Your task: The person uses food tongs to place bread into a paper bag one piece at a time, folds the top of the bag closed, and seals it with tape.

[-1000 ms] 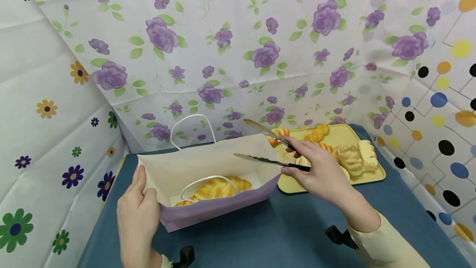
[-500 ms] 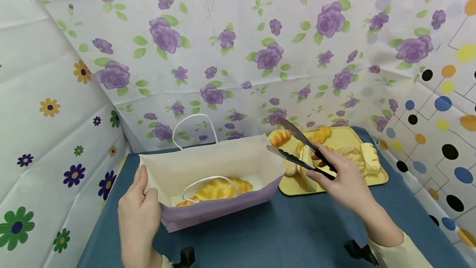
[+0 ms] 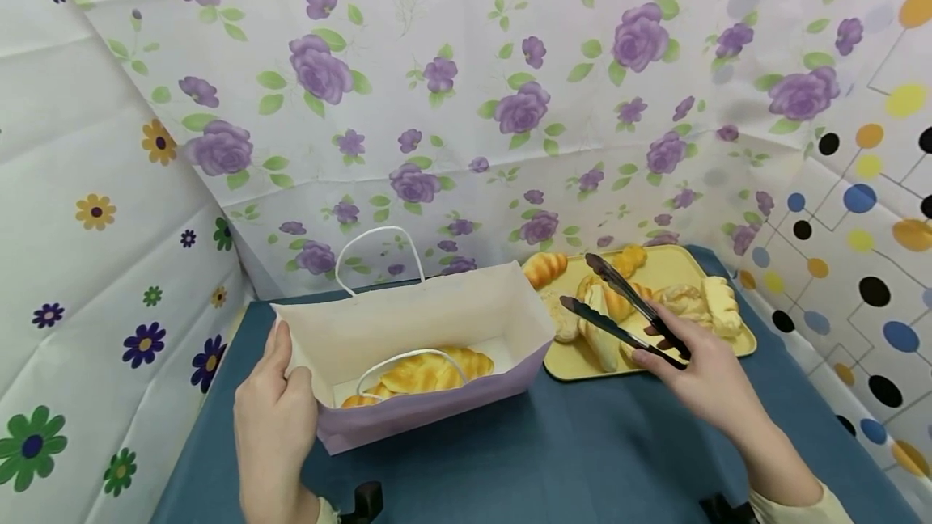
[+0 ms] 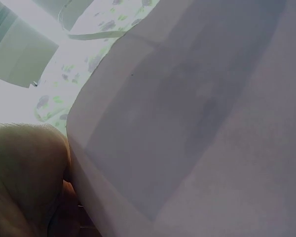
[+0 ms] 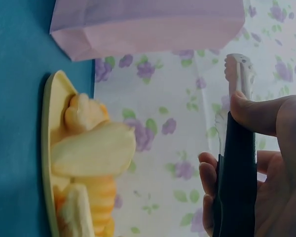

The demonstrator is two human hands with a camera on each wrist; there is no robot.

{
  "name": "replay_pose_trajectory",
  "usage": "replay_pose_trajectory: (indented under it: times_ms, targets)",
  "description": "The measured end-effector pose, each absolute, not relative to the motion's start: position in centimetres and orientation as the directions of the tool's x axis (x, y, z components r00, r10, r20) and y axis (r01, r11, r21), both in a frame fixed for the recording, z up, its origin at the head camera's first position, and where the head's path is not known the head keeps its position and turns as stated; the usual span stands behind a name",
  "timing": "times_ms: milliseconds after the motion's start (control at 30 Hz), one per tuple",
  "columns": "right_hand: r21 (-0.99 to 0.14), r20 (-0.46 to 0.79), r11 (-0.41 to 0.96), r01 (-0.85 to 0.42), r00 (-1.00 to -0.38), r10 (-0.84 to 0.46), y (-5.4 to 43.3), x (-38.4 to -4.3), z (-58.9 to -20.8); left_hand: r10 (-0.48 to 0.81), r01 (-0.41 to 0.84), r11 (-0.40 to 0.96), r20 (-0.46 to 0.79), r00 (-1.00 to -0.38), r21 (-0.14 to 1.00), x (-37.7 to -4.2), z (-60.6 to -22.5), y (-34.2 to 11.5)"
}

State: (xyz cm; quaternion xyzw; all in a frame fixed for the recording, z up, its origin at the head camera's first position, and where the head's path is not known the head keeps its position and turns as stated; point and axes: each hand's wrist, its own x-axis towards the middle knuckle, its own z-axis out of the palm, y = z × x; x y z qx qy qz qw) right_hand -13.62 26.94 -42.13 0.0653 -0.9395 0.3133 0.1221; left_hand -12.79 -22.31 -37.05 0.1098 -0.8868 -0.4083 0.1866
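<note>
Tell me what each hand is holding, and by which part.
Right hand: long, black-handled metal tongs, by the handles. Left hand: lilac rectangular paper bag, by its left end.

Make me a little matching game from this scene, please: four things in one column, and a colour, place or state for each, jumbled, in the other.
Things:
1. Paper bag
2. Tongs
3. Tray
4. Tablecloth

Descriptions:
A. Yellow, with several bread pieces on it
B. Blue, spread under the tray
C. Lilac outside, gripped at one end by the left hand
D. Held in the right hand, tips apart

Right pairs: 1-C, 2-D, 3-A, 4-B
</note>
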Motion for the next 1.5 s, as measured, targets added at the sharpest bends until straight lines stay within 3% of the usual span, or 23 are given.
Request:
replay_pose_trajectory:
  times_ms: [1500]
  targets:
    - [-0.481,-0.001,0.875,0.049,-0.998,0.056,33.9,-14.3,-44.3,-0.344,-0.056,0.662,0.237,-0.909,0.747,-12.9,-36.9,-22.1]
